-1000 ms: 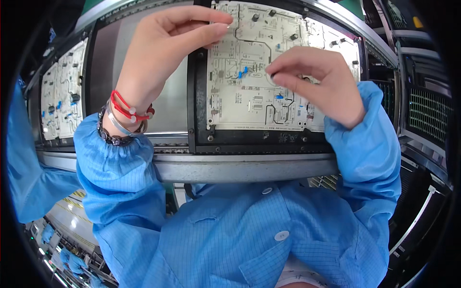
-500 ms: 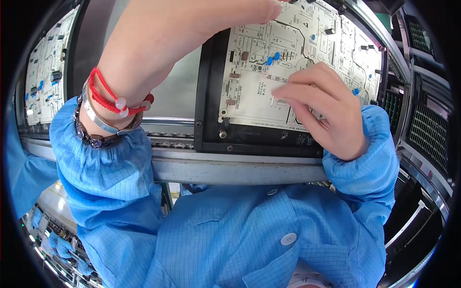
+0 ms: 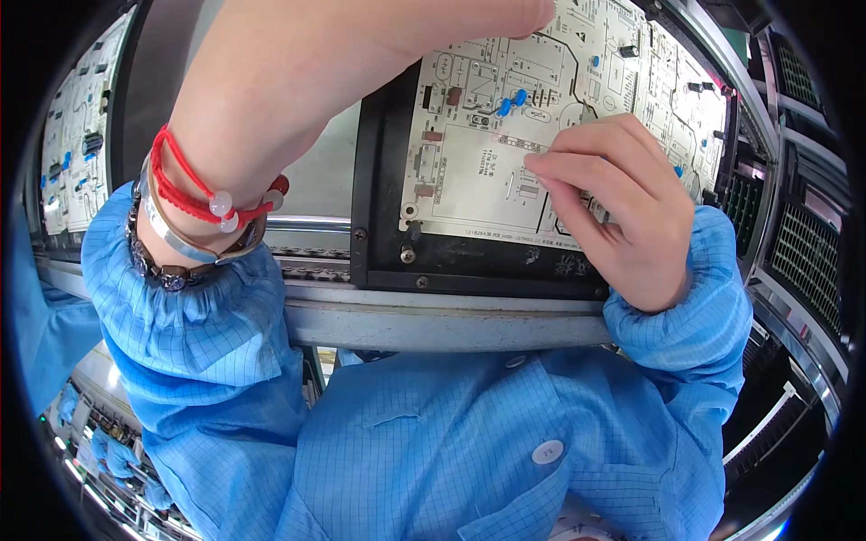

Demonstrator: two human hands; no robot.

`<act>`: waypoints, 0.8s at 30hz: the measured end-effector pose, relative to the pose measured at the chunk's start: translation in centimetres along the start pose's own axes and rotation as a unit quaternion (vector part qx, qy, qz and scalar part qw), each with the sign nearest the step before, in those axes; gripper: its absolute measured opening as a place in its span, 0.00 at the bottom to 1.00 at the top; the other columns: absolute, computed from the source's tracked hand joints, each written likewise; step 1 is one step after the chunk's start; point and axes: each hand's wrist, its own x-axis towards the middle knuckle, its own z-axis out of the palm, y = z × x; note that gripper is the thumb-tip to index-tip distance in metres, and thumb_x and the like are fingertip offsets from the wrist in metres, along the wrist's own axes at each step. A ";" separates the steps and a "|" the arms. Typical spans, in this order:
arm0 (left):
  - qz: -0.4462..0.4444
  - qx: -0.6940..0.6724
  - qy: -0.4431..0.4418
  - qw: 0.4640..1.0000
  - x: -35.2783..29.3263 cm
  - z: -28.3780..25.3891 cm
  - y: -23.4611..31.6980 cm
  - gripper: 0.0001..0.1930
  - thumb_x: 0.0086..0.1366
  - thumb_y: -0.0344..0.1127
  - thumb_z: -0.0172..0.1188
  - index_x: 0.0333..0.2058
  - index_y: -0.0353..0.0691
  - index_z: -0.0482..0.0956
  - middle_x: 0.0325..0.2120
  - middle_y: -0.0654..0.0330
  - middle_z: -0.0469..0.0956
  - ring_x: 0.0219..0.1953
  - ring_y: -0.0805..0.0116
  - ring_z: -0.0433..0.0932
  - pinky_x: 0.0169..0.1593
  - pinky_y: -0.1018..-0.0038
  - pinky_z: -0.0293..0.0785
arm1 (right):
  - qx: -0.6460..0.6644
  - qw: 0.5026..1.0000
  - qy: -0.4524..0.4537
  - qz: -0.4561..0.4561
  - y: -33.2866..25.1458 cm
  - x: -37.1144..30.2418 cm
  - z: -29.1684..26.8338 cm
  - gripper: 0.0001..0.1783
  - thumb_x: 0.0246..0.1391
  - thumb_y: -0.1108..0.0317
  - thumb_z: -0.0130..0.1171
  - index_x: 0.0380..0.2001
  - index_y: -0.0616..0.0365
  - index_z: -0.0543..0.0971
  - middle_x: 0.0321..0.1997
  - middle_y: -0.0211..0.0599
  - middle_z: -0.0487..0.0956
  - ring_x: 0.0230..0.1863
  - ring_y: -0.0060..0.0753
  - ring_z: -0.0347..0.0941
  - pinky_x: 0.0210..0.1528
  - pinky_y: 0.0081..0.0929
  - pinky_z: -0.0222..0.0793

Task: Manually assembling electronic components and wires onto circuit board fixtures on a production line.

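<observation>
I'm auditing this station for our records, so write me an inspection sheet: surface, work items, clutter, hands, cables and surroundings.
Surface: grey metal rail along the near edge, black frame beyond it.
Work items: white circuit board in the frame, bearing blue components; another populated board at far left.
Clutter: nothing seen.
Hands: left hand reaches over the board's upper left, partly cut off by the picture edge; right hand is over the board, thumb and forefinger close together. Whether either holds anything is unclear.
Cables: nothing seen.
Surroundings: another person's blue sleeve at left, dark slatted rack at right.
</observation>
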 end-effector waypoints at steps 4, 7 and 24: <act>-0.004 -0.010 -0.003 1.000 0.0 0.0 -0.2 0.11 0.58 0.22 0.61 0.41 0.29 0.79 0.30 0.57 0.81 0.31 0.79 0.79 0.35 0.86 0.75 | 0.009 1.000 -0.010 -0.004 -0.1 -0.1 0.0 0.13 0.37 0.83 0.65 0.31 0.63 0.80 0.32 0.38 0.75 0.32 0.38 0.71 0.33 0.28 0.68; 0.000 -0.021 -0.010 1.000 -0.1 0.1 -0.4 0.11 0.58 0.23 0.61 0.41 0.29 0.79 0.30 0.57 0.81 0.31 0.80 0.78 0.34 0.86 0.74 | 0.000 1.000 -0.003 -0.011 -0.5 -0.2 0.2 0.13 0.36 0.84 0.65 0.30 0.64 0.79 0.31 0.38 0.75 0.32 0.38 0.71 0.32 0.28 0.68; -0.010 -0.075 -0.010 0.997 0.2 0.3 -1.2 0.10 0.58 0.21 0.61 0.40 0.30 0.78 0.34 0.57 0.81 0.36 0.77 0.80 0.40 0.85 0.76 | -0.093 0.987 -0.099 -0.090 -0.4 1.3 -2.6 0.27 0.37 0.69 0.66 0.46 0.62 0.77 0.43 0.44 0.76 0.43 0.41 0.72 0.44 0.31 0.72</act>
